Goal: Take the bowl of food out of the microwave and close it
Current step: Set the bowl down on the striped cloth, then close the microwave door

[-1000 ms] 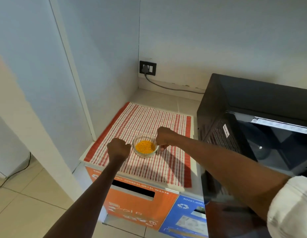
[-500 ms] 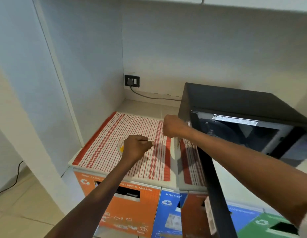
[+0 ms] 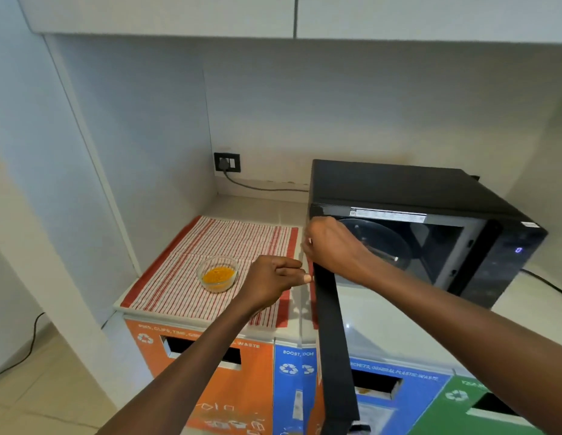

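The right hand (image 3: pixel 331 246) is curled at the hinge-side upper corner of the open black microwave door (image 3: pixel 334 346). Its fingers are folded inward and it looks to rest on or grip the door's top edge, though the exact contact is hidden behind the knuckles. The left hand (image 3: pixel 272 282) hovers just beside it, loosely closed with the thumb out, holding nothing. It floats above the right border of the red-and-white striped cloth (image 3: pixel 210 246).

The small clear glass bowl of yellow food (image 3: pixel 217 274) sits upright on that cloth, toward the front left part of the worktop (image 3: pixel 383 312), clear of both hands and outside the oven. The black microwave (image 3: pixel 430 221) stands at the back right of the worktop, its cavity open and the glass turntable visible inside. The door swings out past the front edge, over orange, blue and green recycling bins (image 3: pixel 210 372) below.

Judging from this, the bowl is out and only closing remains. The main risk is pinching: both hands sit near the hinge side, and a fast swing could trap fingers between door and frame. Pushing near the hinge also gives poor leverage, so the door may not latch, or the oven could shift on the smooth worktop. The left forearm crosses close to the bowl and could nudge it toward the front edge.
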